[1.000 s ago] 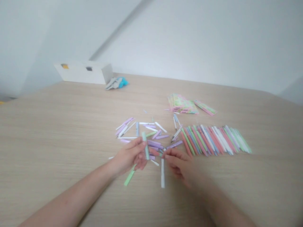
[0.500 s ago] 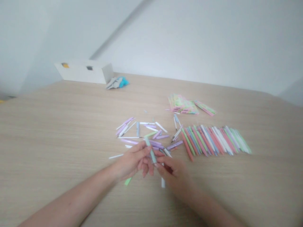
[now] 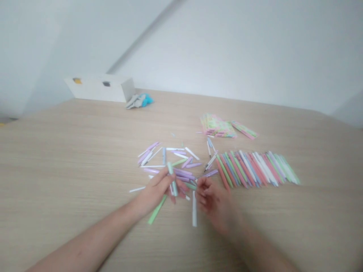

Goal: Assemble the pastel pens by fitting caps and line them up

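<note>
My left hand (image 3: 163,186) is closed around a pale green pen barrel (image 3: 172,179), which tilts up and away from me. To its right, my right hand (image 3: 214,200) is apart from that barrel, slightly blurred, its fingers loosely curled with a gap between them; nothing shows in it. Loose pen parts lie under and around both hands: purple barrels (image 3: 184,173), white pieces (image 3: 192,153) and thin refills. Close to me are a bright green barrel (image 3: 157,210) and a white barrel (image 3: 194,209), the latter beside my right hand.
A row of many-coloured pens (image 3: 255,169) lies side by side on the right of the wooden table (image 3: 85,158). Behind it are a stack of printed packets (image 3: 217,125) and a single packet (image 3: 245,130). A white box (image 3: 98,88) and a grey-and-blue crumpled cloth (image 3: 139,101) sit at the back left.
My right hand has let go of the pale green barrel and drawn away to the right. My left hand has shifted slightly left with the barrel, now held more upright.
</note>
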A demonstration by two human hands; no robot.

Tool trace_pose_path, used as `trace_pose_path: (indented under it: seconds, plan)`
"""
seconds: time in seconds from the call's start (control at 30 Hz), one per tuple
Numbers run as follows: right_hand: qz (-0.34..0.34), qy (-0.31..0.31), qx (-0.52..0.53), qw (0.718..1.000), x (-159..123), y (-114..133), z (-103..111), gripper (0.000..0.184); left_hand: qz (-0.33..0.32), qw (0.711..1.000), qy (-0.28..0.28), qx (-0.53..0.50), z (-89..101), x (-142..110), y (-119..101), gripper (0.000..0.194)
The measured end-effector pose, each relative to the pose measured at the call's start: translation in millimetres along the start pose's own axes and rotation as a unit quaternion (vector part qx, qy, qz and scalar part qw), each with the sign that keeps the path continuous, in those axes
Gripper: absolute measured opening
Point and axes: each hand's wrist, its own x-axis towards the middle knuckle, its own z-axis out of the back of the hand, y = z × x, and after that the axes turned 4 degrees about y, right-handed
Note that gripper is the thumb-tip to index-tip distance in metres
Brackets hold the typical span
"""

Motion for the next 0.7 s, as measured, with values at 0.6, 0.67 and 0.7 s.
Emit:
trace_pose_path:
  seconds: [0.6,0.67,0.7]
  plan:
    - [0.013,0.067,0.096,0.993,7.8,-25.5,1.0,0.013,-0.189,0.845,0.143,0.479,-18.0,-17.4,-6.8,0.019]
    - [0.013,0.062,0.083,0.995,7.5,-28.9,-1.0,0.012,-0.198,0.827,0.151,0.504,-17.5,-16.9,-5.1,0.020]
    - [0.013,0.058,0.080,0.995,7.3,-30.0,-2.1,0.012,-0.202,0.820,0.154,0.513,-17.2,-16.7,-4.6,0.020]
